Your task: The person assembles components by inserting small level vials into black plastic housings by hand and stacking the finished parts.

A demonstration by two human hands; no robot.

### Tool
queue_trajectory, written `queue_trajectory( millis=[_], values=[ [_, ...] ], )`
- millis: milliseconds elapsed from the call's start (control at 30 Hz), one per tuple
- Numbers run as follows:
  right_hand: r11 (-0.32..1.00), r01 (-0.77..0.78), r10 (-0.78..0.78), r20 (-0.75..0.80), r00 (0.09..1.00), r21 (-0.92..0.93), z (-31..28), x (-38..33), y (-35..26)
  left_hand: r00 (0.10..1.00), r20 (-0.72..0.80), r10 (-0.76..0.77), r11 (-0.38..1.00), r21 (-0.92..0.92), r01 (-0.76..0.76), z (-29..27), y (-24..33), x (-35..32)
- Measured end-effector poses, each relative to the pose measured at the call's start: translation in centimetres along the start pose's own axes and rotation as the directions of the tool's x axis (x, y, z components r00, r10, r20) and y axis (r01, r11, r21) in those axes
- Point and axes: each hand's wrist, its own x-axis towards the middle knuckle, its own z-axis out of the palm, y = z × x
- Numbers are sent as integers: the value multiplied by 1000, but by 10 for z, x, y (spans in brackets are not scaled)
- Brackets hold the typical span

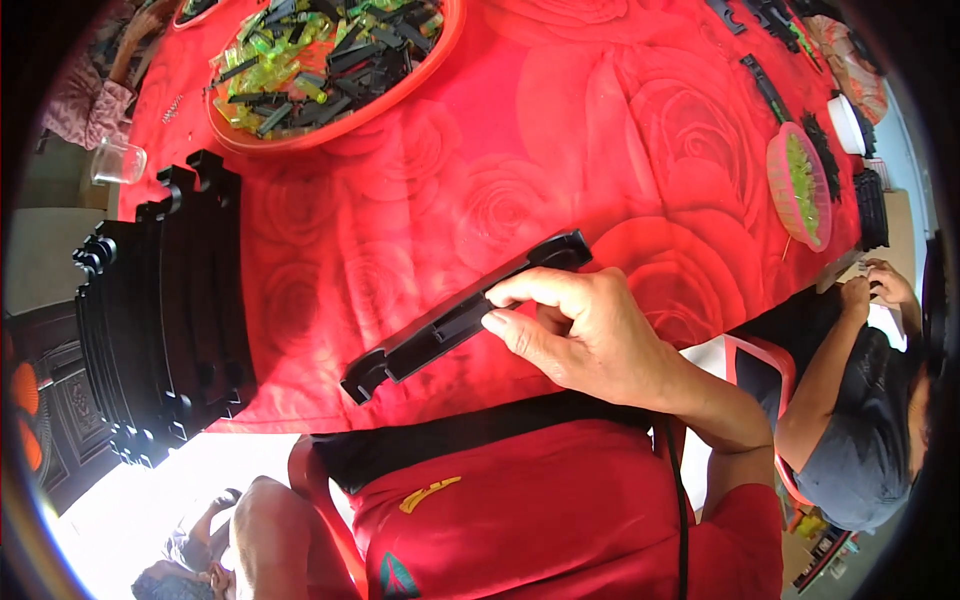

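My right hand (590,335) pinches a long black plastic track piece (465,318) between thumb and bent fingers, gripping it at about its middle. The piece lies slantwise just over the near edge of the table (520,170), one notched end pointing toward my lap and the other up toward the middle of the red rose-patterned cloth; I cannot tell whether it rests on the cloth or is lifted clear. My left hand is out of the picture, so I can say nothing of its grip. Along the table's left edge stands a tall stack of black curved pieces (160,310), packed side by side, which I judge to be work already finished. At the far left corner a red round basin (330,60) holds a jumble of small black and yellow-green parts, seemingly still plentiful, so much looks left to do. A clear plastic cup (118,160) sits beside that corner. Toward the right edge are a pink basket of green bits (800,185) and more black strips (768,88), where another person's hands (875,290) are busy at their own place.
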Motion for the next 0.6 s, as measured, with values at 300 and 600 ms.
queue_trajectory(
  millis=[300,600],
  values=[
    [993,120,-120,49,992,7,7,1,4,999,-15,47,996,-76,-48,9,8,18],
    [994,80,-82,37,996,68,7,-1,3,1000,3,-19,999,-33,19,-15,8,7]
  ],
)
